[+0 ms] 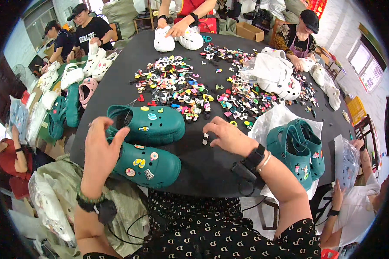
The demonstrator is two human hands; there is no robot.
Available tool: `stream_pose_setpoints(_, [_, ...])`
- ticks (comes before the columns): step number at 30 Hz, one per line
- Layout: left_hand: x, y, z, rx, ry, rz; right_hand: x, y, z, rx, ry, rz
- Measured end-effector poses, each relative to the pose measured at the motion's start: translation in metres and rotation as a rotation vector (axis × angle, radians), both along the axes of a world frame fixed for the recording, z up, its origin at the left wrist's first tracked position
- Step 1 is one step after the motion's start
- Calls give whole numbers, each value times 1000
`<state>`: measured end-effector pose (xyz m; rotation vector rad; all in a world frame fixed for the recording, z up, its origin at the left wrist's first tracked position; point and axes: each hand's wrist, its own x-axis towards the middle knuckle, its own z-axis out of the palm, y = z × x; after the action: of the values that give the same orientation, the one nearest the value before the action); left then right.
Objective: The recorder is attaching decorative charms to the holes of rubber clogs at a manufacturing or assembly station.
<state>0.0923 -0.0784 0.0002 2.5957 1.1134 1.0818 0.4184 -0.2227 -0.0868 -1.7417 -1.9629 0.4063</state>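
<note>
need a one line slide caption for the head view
Left hand grips a dark green foam clog while the right hand reaches toward a small charm on the black round table.

Head view, steeply down, seemingly close

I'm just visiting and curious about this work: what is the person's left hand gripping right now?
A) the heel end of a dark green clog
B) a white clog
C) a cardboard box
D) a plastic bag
A: the left hand grips the heel end of the nearer dark green clog, which already carries several small colourful charms.
</note>
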Motion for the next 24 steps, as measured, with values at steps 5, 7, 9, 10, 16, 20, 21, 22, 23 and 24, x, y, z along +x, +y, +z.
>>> stream_pose_setpoints(5, [24,41,-17,-406,89,12,6,21,-21,-54,33,133])
stream_pose_setpoints(7, [34,47,-20,-528,153,39,7,23,-26,-107,28,152])
stream_pose_setpoints(9, [31,55,-29,-584,163,9,6,21,-17,-120,10,169])
stream_pose_setpoints(10, [37,60,-29,-656,187,6,6,20,-15,-121,-8,166])
stream_pose_setpoints(16, [55,76,-39,-821,249,9,4,25,-23,46,-107,96])
stream_pose_setpoints(20, [57,76,-42,-811,198,-48,2,22,-19,6,-117,42])
stream_pose_setpoints(21, [57,75,-43,-782,177,-46,1,21,-16,33,-116,47])
stream_pose_setpoints(22, [56,73,-44,-783,175,-43,0,20,-12,60,-112,57])
stream_pose_setpoints(23, [55,72,-45,-759,169,-63,-1,22,-6,60,-113,59])
stream_pose_setpoints(24, [55,71,-46,-736,163,-84,-2,25,2,129,-63,63])
